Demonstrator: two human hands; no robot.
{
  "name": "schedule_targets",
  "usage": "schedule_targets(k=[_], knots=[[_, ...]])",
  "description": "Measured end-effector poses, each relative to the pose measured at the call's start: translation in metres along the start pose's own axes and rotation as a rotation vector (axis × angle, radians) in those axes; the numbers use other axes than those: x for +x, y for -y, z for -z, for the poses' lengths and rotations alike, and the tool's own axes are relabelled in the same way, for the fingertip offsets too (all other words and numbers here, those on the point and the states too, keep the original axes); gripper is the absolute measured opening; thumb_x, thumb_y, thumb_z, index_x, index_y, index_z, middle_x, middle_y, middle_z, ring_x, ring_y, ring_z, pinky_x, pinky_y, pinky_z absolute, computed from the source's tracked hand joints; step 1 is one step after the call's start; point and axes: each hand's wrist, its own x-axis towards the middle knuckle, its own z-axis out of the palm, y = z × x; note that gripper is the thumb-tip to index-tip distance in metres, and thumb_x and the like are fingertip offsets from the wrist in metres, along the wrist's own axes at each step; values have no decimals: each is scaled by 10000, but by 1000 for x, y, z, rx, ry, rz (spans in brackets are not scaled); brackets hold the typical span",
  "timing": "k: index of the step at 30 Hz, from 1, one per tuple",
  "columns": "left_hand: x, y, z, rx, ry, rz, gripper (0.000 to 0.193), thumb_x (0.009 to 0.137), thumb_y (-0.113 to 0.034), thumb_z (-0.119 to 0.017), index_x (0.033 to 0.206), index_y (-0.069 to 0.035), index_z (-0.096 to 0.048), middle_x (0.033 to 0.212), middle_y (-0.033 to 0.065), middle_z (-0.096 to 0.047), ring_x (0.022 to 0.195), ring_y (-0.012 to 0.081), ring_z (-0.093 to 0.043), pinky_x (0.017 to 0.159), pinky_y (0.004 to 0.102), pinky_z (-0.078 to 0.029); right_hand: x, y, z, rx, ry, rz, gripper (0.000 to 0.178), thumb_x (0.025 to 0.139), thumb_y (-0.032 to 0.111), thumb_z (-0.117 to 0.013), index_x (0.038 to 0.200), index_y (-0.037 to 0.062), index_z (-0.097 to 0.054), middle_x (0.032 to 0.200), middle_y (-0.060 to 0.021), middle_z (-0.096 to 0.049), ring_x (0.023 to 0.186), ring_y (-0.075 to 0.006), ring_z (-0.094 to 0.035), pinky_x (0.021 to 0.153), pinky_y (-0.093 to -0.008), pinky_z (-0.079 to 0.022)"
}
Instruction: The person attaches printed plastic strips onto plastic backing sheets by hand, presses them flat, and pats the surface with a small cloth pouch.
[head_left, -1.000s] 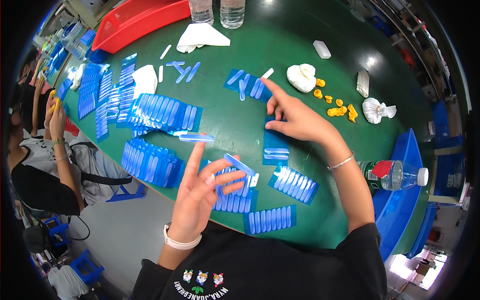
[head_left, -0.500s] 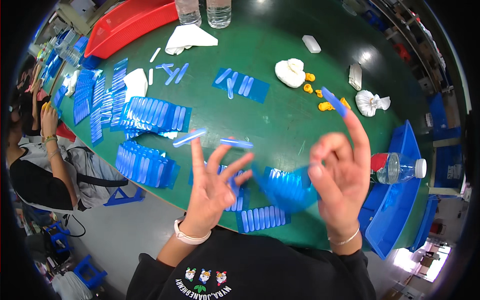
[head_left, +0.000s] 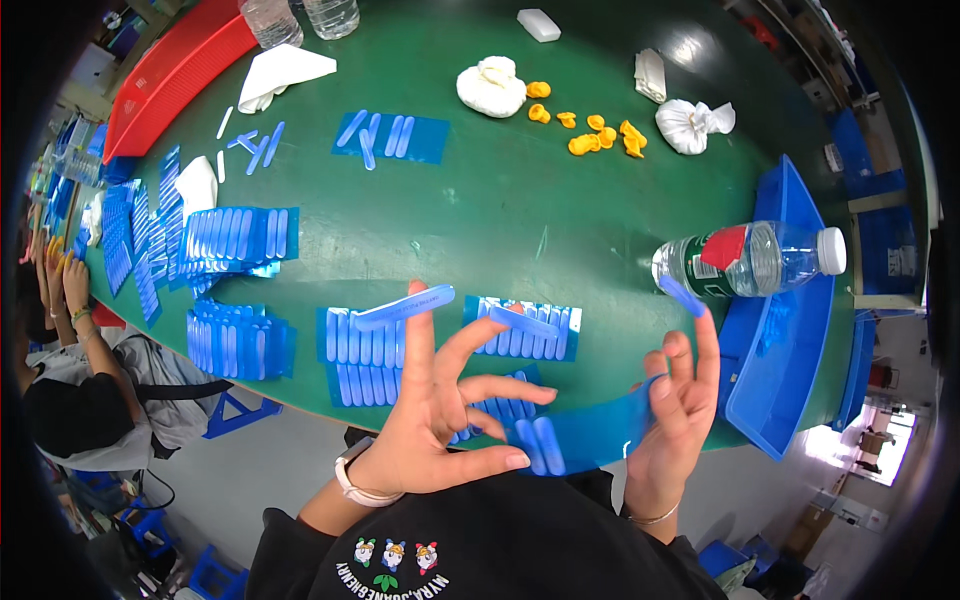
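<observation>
A translucent blue film sheet (head_left: 600, 430) stretches between my hands, with two light-blue rounded strips (head_left: 540, 446) at its left end. My left hand (head_left: 435, 425) grips that end between thumb and bent fingers. Light-blue strips cling to its raised fingertips: one on the index finger (head_left: 405, 307), another on the middle finger (head_left: 524, 322). My right hand (head_left: 675, 410) pinches the sheet's other end, and a blue strip (head_left: 682, 296) sticks up from its index fingertip. Beyond and beneath my left hand, strip-covered sheets (head_left: 362, 340) lie on the green table (head_left: 480, 220), partly hidden.
Stacks of strip-covered sheets (head_left: 235, 340) stand at the left. Farther back lie loose strips, a white cloth bundle (head_left: 492, 87) and yellow finger cots (head_left: 592, 140). A clear bottle (head_left: 750, 258) lies against a blue tray (head_left: 770, 400). A red basket (head_left: 175, 75) is far left, near another person's arm (head_left: 95, 350).
Both hands are lower in the picture. The film sheet, blurred and hanging from my right hand before, is now spread between both hands. The view has shifted over the table.
</observation>
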Motion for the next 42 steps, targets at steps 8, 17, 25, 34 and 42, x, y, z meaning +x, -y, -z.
schedule_targets(k=[8, 17, 25, 34, 42], knots=[[4, 3, -16, -125, -117, 38, 1173, 731, 138, -598, 1291, -311, 330, 1344, 223, -267, 1045, 254, -545, 715, 291, -545, 2, -10, -6, -32, 43, 66, 756, 746, -60, -601, 1372, 27, -188, 1067, -74, -484, 854, -109, -518, 781, -239, -446], [-2, -3, -22, 23, -136, 67, 1190, 728, 141, -597, 1269, -308, 362, 1325, 263, -311, 868, 197, -620, 653, 258, -524, 16, -6, -7, -523, 301, 78, 732, 775, 12, -632, 1362, -22, -195, 820, -61, -645, 881, -158, -590, 870, -295, -408], [-5, -7, -19, 27, -54, 91, 1140, 764, 131, -560, 1259, -291, 376, 1324, 254, -324, 959, 222, -603, 736, 298, -535, 19, -6, -20, -313, 366, -8, 744, 761, -36, -628, 1356, -27, -181, 782, -64, -624, 800, -121, -588, 832, -271, -409], [-2, -5, -28, 30, -258, 121, 1118, 768, 135, -556, 1279, -259, 357, 1323, 259, -321, 955, 200, -599, 764, 297, -523, -3, -2, -22, -842, 169, 722, 785, 726, 42, -684, 1333, -39, -193, 742, -14, -621, 740, -128, -584, 835, -338, -381], [-1, 7, -22, 25, -460, 79, 890, 851, 34, -508, 1381, -180, 176, 1209, 228, -470, 865, 139, -605, 668, 220, -505, -13, -37, -6, -614, 92, 786, 1053, 775, 200, -649, 1358, 86, 220, 1315, -268, -303, 906, -280, -542, 778, -369, -460]])
